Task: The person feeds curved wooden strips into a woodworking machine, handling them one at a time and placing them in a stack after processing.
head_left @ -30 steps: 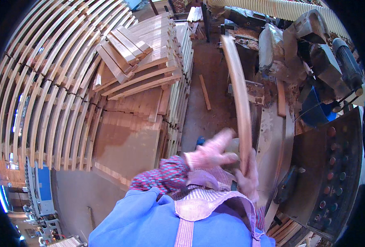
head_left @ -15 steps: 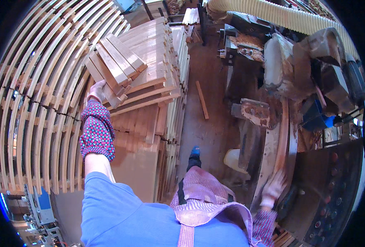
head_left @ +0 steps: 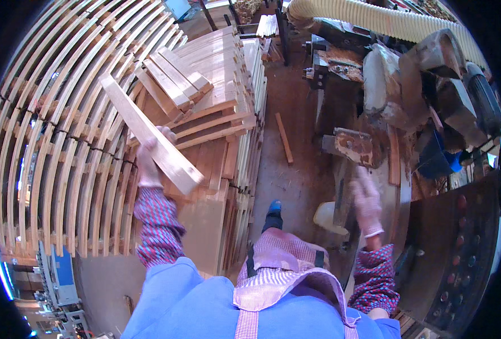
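Observation:
My left hand, in a pale glove, grips a wooden strip around its middle. The strip slants down to the right, raised above the stacked boards. Under and beyond it, several loose wooden strips lie on a big stack of wooden boards. On the right, my gloved right hand is stretched out over the machine's bed, fingers extended and slightly blurred, holding nothing visible. Just ahead of that hand, another wooden strip lies along the bed and runs under the machine's housing.
Curved rows of stacked slats fill the left. A loose stick lies on the floor between stack and machine. A ribbed hose crosses the far right. A dark panel with buttons stands at the near right.
My left hand has lifted a strip off the pile and brought it nearer and to the right. My right hand has moved forward along the bed; the strip there now lies farther in.

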Demonstrator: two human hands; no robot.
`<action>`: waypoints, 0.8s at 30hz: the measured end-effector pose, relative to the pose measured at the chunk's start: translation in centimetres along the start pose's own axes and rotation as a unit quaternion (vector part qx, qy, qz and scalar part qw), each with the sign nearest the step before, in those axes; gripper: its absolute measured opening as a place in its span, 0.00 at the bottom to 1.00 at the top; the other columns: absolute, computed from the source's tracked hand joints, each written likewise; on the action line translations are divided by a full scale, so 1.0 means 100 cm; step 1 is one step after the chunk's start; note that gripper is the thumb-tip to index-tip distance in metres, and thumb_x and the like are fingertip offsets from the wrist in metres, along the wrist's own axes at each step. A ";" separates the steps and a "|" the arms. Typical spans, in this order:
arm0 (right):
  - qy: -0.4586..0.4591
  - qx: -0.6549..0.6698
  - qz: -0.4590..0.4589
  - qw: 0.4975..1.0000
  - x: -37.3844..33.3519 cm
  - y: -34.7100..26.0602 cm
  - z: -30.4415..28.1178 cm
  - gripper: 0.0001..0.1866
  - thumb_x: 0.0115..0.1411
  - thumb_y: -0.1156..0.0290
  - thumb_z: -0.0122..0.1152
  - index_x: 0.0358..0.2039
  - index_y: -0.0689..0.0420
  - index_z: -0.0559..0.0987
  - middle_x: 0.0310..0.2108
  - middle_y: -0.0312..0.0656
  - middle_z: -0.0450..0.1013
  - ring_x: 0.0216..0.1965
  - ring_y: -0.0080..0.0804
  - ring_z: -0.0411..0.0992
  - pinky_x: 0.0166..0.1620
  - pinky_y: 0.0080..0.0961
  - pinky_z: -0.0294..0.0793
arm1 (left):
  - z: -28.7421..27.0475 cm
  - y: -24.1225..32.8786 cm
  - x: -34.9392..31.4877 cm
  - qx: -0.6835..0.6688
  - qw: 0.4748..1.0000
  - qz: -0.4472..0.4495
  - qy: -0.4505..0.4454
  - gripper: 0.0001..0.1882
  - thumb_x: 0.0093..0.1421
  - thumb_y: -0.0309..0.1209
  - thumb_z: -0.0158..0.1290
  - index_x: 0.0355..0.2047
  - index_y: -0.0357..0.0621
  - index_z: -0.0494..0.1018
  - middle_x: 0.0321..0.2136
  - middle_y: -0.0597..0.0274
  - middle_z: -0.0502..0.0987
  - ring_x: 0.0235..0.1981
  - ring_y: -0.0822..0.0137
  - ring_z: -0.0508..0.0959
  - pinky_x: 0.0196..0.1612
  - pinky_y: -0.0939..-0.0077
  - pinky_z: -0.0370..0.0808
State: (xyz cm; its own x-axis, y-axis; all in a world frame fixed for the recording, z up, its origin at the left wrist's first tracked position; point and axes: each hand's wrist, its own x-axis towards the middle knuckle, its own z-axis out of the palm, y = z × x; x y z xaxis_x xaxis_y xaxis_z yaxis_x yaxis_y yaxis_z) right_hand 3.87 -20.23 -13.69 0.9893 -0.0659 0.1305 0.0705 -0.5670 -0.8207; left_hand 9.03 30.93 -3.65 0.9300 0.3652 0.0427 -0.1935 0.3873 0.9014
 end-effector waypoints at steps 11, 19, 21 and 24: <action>-0.096 -0.108 -0.172 0.974 -0.112 -0.085 -0.001 0.40 0.51 0.58 0.68 0.61 0.61 0.64 0.53 0.57 0.70 0.49 0.56 0.71 0.50 0.41 0.73 | 0.191 -0.158 -0.224 0.001 0.994 -0.066 -0.085 0.22 0.56 0.22 0.56 0.51 0.40 0.66 0.43 0.59 0.74 0.37 0.66 0.78 0.40 0.72 0.78; 0.077 -0.109 0.050 0.990 -0.270 -0.019 -0.034 0.36 0.53 0.64 0.64 0.60 0.66 0.65 0.54 0.62 0.68 0.53 0.55 0.70 0.54 0.42 0.72 | 0.230 -0.217 -0.290 -0.059 0.944 -0.237 -0.221 0.22 0.60 0.28 0.56 0.53 0.42 0.62 0.43 0.59 0.73 0.36 0.68 0.77 0.39 0.72 0.79; 0.088 -0.179 0.128 0.972 -0.318 0.007 -0.026 0.34 0.54 0.65 0.63 0.59 0.66 0.66 0.56 0.62 0.66 0.55 0.56 0.68 0.56 0.43 0.70 | 0.225 -0.221 -0.278 -0.031 0.946 -0.260 -0.191 0.23 0.62 0.31 0.56 0.54 0.43 0.60 0.41 0.58 0.73 0.33 0.69 0.77 0.34 0.71 0.81; 0.102 -0.315 0.154 0.931 -0.342 0.062 -0.021 0.31 0.56 0.67 0.60 0.58 0.65 0.68 0.58 0.61 0.64 0.58 0.58 0.65 0.60 0.47 0.65 | 0.216 -0.223 -0.269 -0.033 0.953 -0.252 -0.163 0.23 0.62 0.29 0.55 0.54 0.45 0.59 0.40 0.59 0.73 0.31 0.70 0.76 0.31 0.71 0.81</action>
State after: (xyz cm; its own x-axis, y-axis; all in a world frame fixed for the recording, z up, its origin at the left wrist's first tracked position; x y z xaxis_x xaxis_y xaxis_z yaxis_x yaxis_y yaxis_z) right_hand -29.81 -23.25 -22.10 0.9006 -0.4232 0.0992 -0.3650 -0.8602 -0.3562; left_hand -4.88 -5.79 -15.62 0.9557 -0.1594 -0.2474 0.2942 0.4997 0.8147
